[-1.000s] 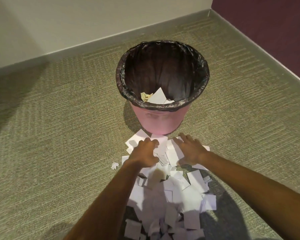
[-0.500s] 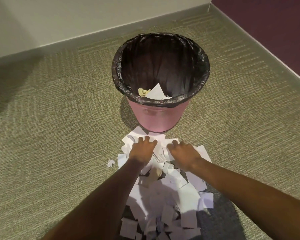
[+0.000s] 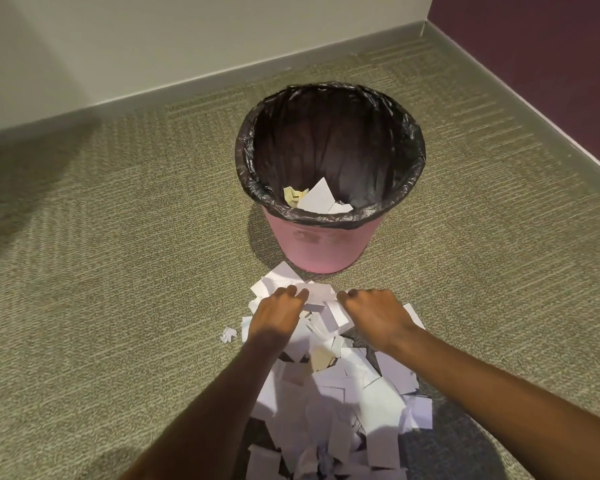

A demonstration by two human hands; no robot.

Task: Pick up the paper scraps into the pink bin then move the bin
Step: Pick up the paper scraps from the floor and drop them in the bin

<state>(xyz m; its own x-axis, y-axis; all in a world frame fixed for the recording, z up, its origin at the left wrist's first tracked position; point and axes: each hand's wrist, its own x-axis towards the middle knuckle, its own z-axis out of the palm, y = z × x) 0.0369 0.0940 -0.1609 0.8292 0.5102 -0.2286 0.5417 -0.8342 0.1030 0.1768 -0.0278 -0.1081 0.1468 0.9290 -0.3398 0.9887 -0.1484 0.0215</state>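
Note:
A pink bin (image 3: 323,245) lined with a black bag stands upright on the carpet, with a few white and yellowish scraps (image 3: 317,199) inside. A heap of white paper scraps (image 3: 343,386) lies on the floor just in front of it and runs toward me. My left hand (image 3: 278,315) and my right hand (image 3: 374,315) press down on the far end of the heap, fingers curled around scraps and drawn close together. Both hands are a short way from the bin's base.
One small stray scrap (image 3: 228,335) lies left of the heap. A pale wall with a skirting board (image 3: 187,86) runs behind the bin, and a dark purple wall (image 3: 534,64) closes the corner on the right. Open carpet spreads to the left.
My hands have slid toward each other on the pile and their fingers have curled in around scraps. The view has shifted, so the bin sits lower and further right.

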